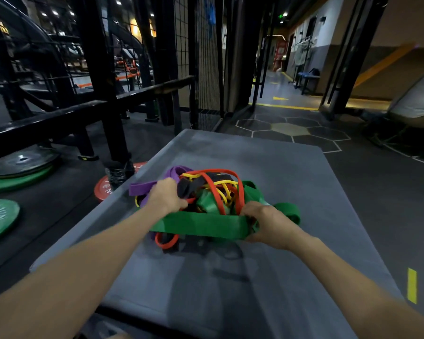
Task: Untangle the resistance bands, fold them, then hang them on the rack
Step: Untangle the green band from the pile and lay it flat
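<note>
Our left hand (167, 195) has its fingers curled into the tangle, gripping the black band (189, 187) beside the purple band (142, 188). Our right hand (267, 222) pinches the wide green band (201, 225) at its right end — the strip runs taut across the front between both hands. Red band (240, 192) and yellow band (227, 189) loop over the pile, which rests mid-way along the grey mat (279, 172). Weight plates (0, 218) lie on the floor to the left, beside a black steel rack (101, 77).

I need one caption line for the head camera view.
Both hands, left and right, grip tangled resistance bands on a grey mat.
</note>
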Demonstrator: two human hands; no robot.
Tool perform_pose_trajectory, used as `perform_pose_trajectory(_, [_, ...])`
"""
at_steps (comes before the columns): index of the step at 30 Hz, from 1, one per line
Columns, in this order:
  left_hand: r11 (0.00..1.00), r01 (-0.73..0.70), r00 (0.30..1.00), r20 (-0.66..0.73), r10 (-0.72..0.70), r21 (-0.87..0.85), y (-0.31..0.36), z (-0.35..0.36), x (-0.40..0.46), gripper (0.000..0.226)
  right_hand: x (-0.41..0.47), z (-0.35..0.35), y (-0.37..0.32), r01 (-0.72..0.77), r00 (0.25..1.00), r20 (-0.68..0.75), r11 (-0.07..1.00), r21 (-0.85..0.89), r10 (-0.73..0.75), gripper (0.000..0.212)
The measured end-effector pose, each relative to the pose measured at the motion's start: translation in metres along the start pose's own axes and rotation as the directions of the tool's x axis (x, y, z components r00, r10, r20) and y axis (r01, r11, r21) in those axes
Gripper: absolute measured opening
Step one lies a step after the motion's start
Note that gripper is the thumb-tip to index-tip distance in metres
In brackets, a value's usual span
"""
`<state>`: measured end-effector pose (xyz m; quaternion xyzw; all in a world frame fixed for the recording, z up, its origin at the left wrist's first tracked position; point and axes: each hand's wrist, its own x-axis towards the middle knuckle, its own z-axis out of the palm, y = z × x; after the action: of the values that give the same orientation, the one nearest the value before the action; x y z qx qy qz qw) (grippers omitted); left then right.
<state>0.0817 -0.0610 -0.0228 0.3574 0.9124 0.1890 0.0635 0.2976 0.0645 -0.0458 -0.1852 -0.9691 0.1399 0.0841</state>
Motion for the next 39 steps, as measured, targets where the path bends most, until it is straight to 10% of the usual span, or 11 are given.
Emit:
perform_pose_trajectory(6, [0.762,-0.028,0.983,-0.157,-0.097,-0.647,0.031,-0.064,0.044,0.021,0.01,-0.01,-0.01,0.174,0.978,-0.087,0.974,-0.145,-0.188,0.057])
perform_pose_trajectory(10, [0.676,-0.102,0.966,-0.234,-0.107,-0.73,0.044,-0.09,0.069,0.025,0.011,-0.015,-0.013,0.089,0.994,0.086,0.926,-0.366,-0.061,0.06])
perform_pose_trajectory(18, [0.851,0.146,0.938,-0.202,-0.281,-0.504,-0.032,-0.053,0.058,0.03,-0.017,-0.038,0.035,-0.375,0.911,-0.336,0.819,-0.435,0.239,0.02])
perform_pose_trajectory(22, [0.927,0.301,0.949,-0.018,-0.313,-0.225,-0.04,-0.039,0.04,0.096,-0.012,-0.021,0.031,-0.263,0.946,-0.3,0.83,-0.491,0.122,0.035])
perform_pose_trajectory(26, [0.978,-0.207,0.94,-0.277,0.199,-0.001,-0.022,-0.029,0.023,0.086,-0.011,-0.003,0.017,0.046,0.998,-0.008,0.871,-0.489,-0.058,0.063])
perform_pose_trajectory(29, [0.843,-0.538,0.829,-0.201,0.522,-0.031,-0.007,-0.007,0.009,0.06,-0.012,0.003,0.011,0.134,0.988,0.126,0.917,-0.376,-0.092,0.071])
perform_pose_trajectory(34, [0.831,-0.528,0.843,0.225,0.489,0.173,-0.01,0.028,0.0,0.058,-0.019,0.0,0.008,0.057,0.973,0.228,0.994,-0.099,-0.033,0.085])
perform_pose_trajectory(39, [0.778,-0.476,0.872,0.337,0.356,0.409,-0.038,0.031,-0.009,0.07,-0.011,0.005,0.005,0.002,0.93,0.367,0.999,-0.042,0.014,0.085])
